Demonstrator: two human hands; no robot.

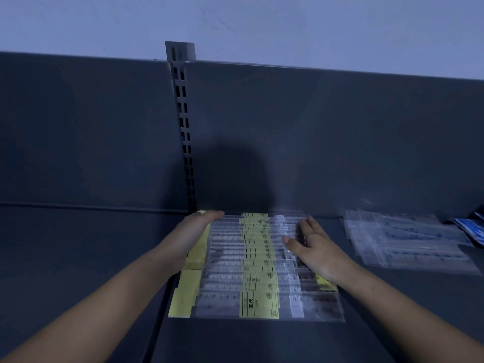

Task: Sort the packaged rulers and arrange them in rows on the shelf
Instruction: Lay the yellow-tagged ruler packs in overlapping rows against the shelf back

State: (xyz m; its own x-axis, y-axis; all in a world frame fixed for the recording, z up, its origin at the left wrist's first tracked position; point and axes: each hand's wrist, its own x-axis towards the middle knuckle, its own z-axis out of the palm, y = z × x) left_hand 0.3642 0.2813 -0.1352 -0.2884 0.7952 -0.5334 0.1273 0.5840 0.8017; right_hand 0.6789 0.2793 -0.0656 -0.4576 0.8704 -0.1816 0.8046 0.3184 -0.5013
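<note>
Neatly overlapped, glossy plastic-sleeved rulers [227, 261], yellow-banded

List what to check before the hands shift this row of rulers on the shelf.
1. Yellow-labelled rulers overlapped in one row: ok.
2. Left hand against the row's left edge: ok.
3. Right hand flat on the row, fingers straight: ok.
4. Row's left ends flush: not ok, they step outward toward the front.
5. Clear packets to the right lined up: not ok, loose pile.
6. Far rulers' type matches: cannot tell, blurred.
</note>
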